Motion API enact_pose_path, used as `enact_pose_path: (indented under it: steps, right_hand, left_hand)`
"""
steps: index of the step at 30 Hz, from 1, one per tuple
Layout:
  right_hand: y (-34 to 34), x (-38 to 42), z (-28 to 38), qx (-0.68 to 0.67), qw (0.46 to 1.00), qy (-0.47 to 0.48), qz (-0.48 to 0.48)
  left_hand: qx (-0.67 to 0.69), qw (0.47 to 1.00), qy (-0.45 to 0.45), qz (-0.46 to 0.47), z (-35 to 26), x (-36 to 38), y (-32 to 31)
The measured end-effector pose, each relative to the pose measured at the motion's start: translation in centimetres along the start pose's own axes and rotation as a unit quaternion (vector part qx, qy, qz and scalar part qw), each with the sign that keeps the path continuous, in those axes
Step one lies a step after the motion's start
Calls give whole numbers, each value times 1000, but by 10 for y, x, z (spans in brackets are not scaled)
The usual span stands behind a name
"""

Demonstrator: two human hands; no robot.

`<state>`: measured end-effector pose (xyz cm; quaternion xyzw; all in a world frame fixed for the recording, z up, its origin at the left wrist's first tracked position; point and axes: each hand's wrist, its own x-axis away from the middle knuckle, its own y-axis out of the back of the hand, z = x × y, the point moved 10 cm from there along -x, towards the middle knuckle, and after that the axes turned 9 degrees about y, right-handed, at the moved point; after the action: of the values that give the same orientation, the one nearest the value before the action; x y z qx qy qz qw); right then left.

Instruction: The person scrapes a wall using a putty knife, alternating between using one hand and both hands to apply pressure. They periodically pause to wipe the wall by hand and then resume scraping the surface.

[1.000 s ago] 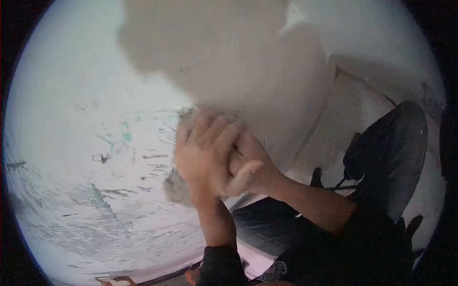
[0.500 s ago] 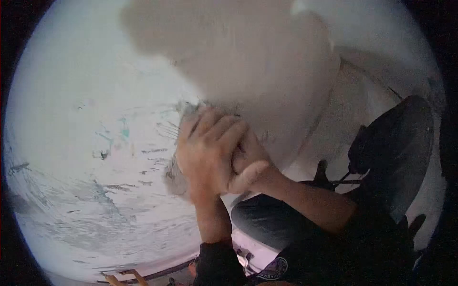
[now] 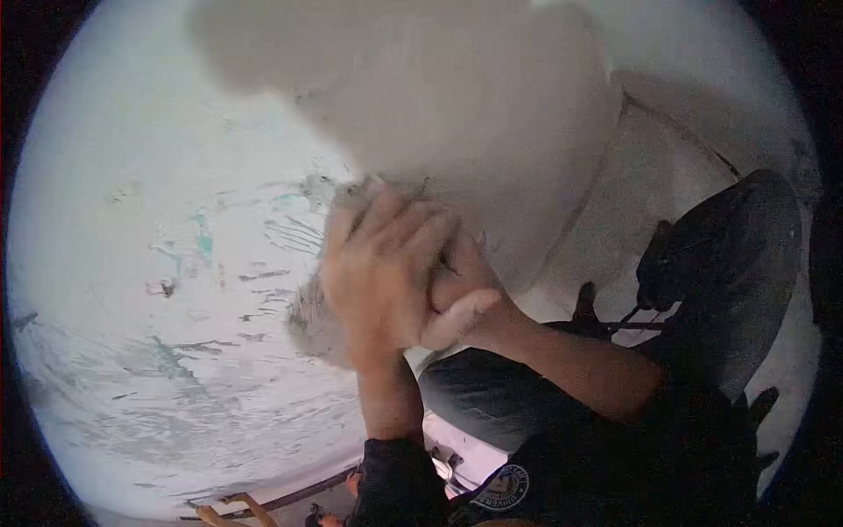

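Observation:
My left hand (image 3: 373, 281) lies over my right hand, its fingers closed across the back of it. The right hand (image 3: 470, 307) comes in from the right, its thumb pointing left beneath the left palm; its other fingers are mostly hidden. Both hands are together against a pale surface (image 3: 123, 255) streaked with grey and green smears. A dull grey patch (image 3: 312, 329) shows beside and under the hands, and I cannot make out whether it is a pad, a lump or a shadow.
A broad beige-grey shape (image 3: 457, 97) spreads above the hands, blurred at its edge. My dark-trousered leg (image 3: 729, 272) is bent at the right. A foot or hand of another person (image 3: 233, 509) shows at the bottom left. A round logo (image 3: 505, 487) marks my dark clothing.
The smears and the beige-grey shape have shifted left in view, while my clasped hands stay at nearly the same spot. The hold of one hand on the other looks unchanged.

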<state>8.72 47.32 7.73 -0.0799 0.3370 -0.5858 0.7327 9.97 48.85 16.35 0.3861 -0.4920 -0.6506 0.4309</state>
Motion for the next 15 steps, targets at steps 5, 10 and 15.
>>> enact_pose_path:
  steps: [5,10,15]
  right_hand:
    - [5,8,18,82,992,84,39]
    - [8,-2,5,59,995,68,-52]
    - [35,22,-26,156,985,9,68]
  left_hand:
    - [-47,999,2,18,-17,3,-5]
    - [7,1000,-12,17,-11,-25,16]
    - [55,997,25,43,-14,16,-50]
